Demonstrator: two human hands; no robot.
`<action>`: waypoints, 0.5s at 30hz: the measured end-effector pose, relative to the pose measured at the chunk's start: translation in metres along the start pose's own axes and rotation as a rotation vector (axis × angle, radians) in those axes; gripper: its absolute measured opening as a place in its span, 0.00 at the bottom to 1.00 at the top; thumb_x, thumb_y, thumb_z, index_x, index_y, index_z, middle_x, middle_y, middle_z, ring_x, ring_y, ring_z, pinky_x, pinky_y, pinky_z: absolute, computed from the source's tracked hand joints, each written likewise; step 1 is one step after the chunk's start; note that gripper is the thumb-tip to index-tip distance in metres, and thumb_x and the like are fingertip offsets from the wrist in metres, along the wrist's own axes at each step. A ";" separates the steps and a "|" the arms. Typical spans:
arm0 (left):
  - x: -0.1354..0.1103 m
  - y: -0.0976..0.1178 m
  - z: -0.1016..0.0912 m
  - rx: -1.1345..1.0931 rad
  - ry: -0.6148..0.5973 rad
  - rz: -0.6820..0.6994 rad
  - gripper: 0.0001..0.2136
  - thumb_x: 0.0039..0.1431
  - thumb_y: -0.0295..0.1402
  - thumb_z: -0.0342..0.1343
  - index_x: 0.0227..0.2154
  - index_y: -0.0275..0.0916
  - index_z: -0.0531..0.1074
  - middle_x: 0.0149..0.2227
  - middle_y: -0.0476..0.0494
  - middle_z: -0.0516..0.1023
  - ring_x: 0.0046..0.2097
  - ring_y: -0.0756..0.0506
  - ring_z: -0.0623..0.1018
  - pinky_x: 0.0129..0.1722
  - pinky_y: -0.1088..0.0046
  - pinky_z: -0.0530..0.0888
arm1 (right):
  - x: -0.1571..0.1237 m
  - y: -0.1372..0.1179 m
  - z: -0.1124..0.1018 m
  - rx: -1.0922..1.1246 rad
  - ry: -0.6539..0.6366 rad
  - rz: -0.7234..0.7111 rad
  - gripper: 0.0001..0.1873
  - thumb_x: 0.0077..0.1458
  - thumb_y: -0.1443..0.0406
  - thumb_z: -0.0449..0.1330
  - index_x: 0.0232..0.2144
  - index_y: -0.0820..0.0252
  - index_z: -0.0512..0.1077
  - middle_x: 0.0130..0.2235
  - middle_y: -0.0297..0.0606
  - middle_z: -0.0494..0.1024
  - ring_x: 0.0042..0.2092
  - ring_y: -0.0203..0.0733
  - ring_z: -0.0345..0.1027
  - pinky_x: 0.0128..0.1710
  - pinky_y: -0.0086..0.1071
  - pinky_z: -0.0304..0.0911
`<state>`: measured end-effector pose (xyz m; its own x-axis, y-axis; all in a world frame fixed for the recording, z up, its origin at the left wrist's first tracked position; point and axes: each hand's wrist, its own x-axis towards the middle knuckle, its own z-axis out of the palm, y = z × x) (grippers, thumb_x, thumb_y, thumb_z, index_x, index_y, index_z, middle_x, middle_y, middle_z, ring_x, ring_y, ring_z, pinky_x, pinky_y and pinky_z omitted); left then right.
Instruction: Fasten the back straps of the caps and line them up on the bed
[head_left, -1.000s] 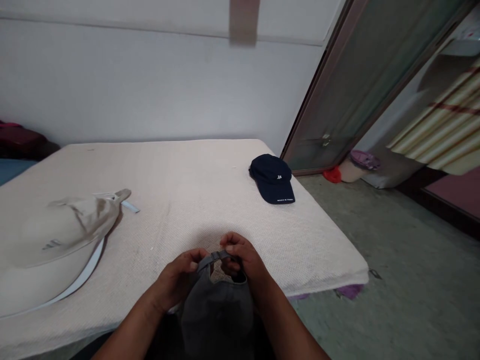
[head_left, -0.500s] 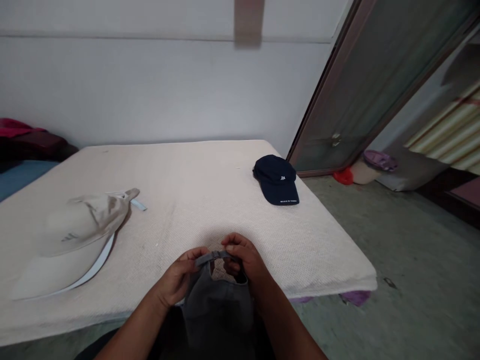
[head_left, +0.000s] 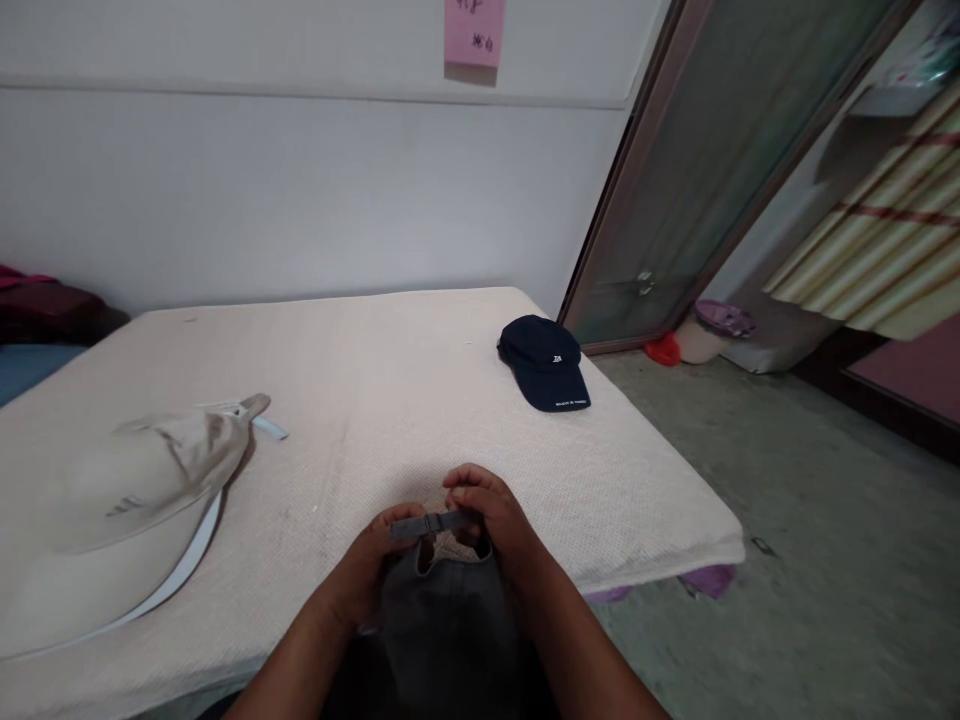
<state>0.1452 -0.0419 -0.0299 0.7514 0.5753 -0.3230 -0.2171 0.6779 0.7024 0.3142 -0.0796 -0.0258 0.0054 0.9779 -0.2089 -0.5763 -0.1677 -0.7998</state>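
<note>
A dark grey baseball cap [head_left: 450, 625] is held at the near edge of the bed, its back opening and strap turned up. My left hand [head_left: 367, 560] grips the left side of the cap by the strap's end. At the other side, my right hand [head_left: 487, 510] has its thumb and fingers closed on the strap [head_left: 431, 524] beside the opening. The strap's buckle shows between the two hands. A navy cap [head_left: 544, 360] rests farther back on the right. On the left lies a beige cap [head_left: 150, 500] with a wide brim, its strap end sticking out.
The caps are on a bed with a white textured cover [head_left: 375, 380]. Behind it is a white wall with a pink note [head_left: 474, 35]. A glass sliding door [head_left: 645, 200], a waste bin [head_left: 705, 330] and a striped curtain [head_left: 870, 230] stand to the right.
The camera view has turned slightly right and up, bringing the pink note into sight. The strap's left end now sticks out over my left fingers, and the strap looks straighter.
</note>
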 end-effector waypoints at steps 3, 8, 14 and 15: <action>-0.006 0.006 -0.003 -0.100 -0.014 0.039 0.05 0.49 0.32 0.57 0.22 0.36 0.70 0.20 0.50 0.69 0.22 0.53 0.64 0.21 0.78 0.58 | -0.001 -0.001 0.004 -0.053 0.009 0.019 0.07 0.44 0.67 0.58 0.31 0.61 0.68 0.22 0.29 0.69 0.16 0.28 0.54 0.16 0.25 0.47; -0.013 0.018 -0.008 -0.298 0.053 0.083 0.03 0.45 0.28 0.59 0.22 0.36 0.71 0.19 0.51 0.66 0.21 0.53 0.65 0.20 0.79 0.61 | -0.004 -0.006 0.009 -0.210 -0.085 0.071 0.08 0.50 0.62 0.59 0.30 0.63 0.72 0.24 0.32 0.70 0.25 0.32 0.61 0.25 0.26 0.53; -0.014 0.028 -0.009 -0.303 0.132 0.105 0.03 0.45 0.29 0.59 0.25 0.35 0.71 0.20 0.51 0.68 0.21 0.52 0.67 0.23 0.76 0.65 | -0.004 -0.014 0.009 -0.304 -0.130 0.096 0.13 0.52 0.58 0.60 0.26 0.63 0.72 0.25 0.32 0.69 0.26 0.32 0.58 0.26 0.27 0.51; -0.014 0.029 -0.007 -0.258 0.137 0.117 0.03 0.45 0.29 0.59 0.24 0.36 0.71 0.20 0.51 0.68 0.21 0.52 0.66 0.23 0.76 0.65 | -0.004 -0.015 0.008 -0.276 -0.101 0.091 0.12 0.51 0.58 0.61 0.25 0.62 0.71 0.24 0.30 0.67 0.24 0.31 0.56 0.25 0.26 0.50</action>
<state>0.1238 -0.0270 -0.0099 0.6248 0.7009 -0.3440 -0.4617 0.6870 0.5612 0.3162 -0.0795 -0.0080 -0.1251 0.9625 -0.2408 -0.3271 -0.2691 -0.9058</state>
